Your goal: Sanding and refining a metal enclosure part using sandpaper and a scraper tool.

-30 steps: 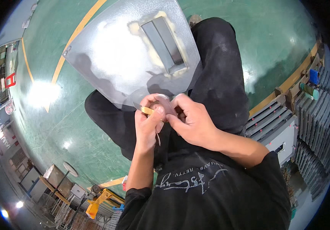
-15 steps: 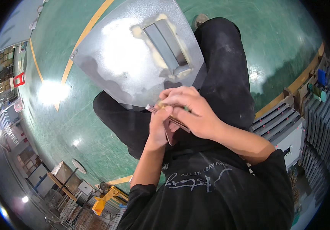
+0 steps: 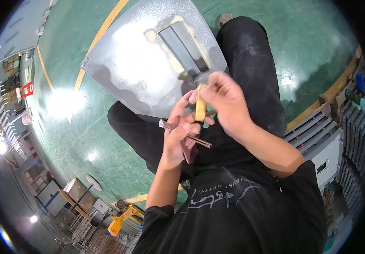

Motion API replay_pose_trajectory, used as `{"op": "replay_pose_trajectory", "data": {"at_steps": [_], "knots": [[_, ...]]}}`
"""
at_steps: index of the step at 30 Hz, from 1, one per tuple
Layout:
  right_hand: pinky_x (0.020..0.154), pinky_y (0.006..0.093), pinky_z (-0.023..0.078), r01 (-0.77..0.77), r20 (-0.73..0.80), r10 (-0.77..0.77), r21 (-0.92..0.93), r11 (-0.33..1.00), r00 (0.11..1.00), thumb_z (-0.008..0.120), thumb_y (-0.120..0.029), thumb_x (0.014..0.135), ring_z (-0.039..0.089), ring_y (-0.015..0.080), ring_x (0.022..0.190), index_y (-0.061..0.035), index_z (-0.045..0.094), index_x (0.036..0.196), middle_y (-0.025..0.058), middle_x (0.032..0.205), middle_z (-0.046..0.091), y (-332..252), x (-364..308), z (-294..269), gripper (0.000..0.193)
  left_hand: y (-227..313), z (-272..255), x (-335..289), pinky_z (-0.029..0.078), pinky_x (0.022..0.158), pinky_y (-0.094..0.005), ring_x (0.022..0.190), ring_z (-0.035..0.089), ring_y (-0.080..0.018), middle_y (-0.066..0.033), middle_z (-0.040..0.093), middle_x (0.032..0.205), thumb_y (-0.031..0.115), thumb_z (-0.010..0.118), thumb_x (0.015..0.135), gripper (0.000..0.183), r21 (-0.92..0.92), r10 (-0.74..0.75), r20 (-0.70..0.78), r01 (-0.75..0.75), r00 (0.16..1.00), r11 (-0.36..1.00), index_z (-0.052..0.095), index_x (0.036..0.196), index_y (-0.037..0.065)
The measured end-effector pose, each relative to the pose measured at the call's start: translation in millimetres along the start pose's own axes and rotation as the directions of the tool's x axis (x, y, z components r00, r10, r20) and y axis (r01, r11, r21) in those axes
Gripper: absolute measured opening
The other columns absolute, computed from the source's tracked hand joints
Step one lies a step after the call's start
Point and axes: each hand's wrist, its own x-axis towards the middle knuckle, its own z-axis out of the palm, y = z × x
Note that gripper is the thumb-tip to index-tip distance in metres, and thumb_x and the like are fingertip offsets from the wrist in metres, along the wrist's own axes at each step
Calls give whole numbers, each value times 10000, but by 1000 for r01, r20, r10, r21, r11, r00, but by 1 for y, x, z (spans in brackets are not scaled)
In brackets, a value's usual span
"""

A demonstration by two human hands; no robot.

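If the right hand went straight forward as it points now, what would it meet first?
Probably the grey metal panel, near its recessed slot, though I cannot tell how high the right hand is.

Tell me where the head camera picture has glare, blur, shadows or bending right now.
Head view: glare whites out part of the metal panel and a patch of the green floor; head view: dark shadows lie along the panel's lower-left side; head view: the right hand is smeared at the fingertips; head view: the yellow floor line at right curves, and the corners go black.
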Motion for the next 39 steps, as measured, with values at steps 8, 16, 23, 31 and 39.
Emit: {"op": "replay_pose_trajectory", "data": {"at_steps": [8, 16, 23, 31, 39], "knots": [[608, 219, 381, 244, -126, -250, -63, 968, 960, 590, -92, 977, 480, 37, 688, -115, 434, 936, -38, 775, 504, -21, 17, -13, 163, 71, -14, 6, 351, 403, -193, 552, 634, -167, -145, 681, 727, 310, 505, 994, 383, 488, 289, -396, -67, 872, 870, 625, 813, -6], [622, 220, 314, 192, -22, -194, -80, 978, 981, 568, 18, 878, 349, 22, 699, -98, 485, 963, -79, 775, 378, -21, 16, -10, 166, 192, 7, 95, 460, 551, -257, 550, 530, -128, -106, 590, 721, 107, 591, 945, 190, 767, 864, -9, -552, 503, 329, 513, 785, 40], [704, 231, 437, 138, 45, -135, -87, 987, 990, 552, 27, 885, 540, 65, 787, 5, 680, 1175, 16, 894, 623, -25, 14, -18, 318, 250, -24, 203, 480, 544, -399, 630, 633, -284, -121, 617, 714, 245, 626, 842, 213, 943, 830, 298, -11, 471, -332, 540, 858, 51], [868, 272, 520, 97, 181, -93, -15, 995, 979, 598, 66, 870, 660, 137, 929, 26, 644, 1259, 79, 1021, 689, -37, 13, -21, 394, 236, -28, 226, 513, 801, -439, 896, 684, -352, -143, 718, 870, 406, 573, 800, 360, 793, 663, -32, 423, 748, -438, 619, 928, 72], [713, 213, 468, 243, -32, -288, -454, 857, 957, 711, -187, 954, 582, 42, 805, 8, 737, 1054, -4, 868, 696, -36, 27, -7, 221, 227, -36, 228, 488, 725, -325, 746, 653, -214, -76, 674, 751, 360, 620, 857, 337, 910, 562, -58, 276, 825, -310, 621, 846, 23]]}}
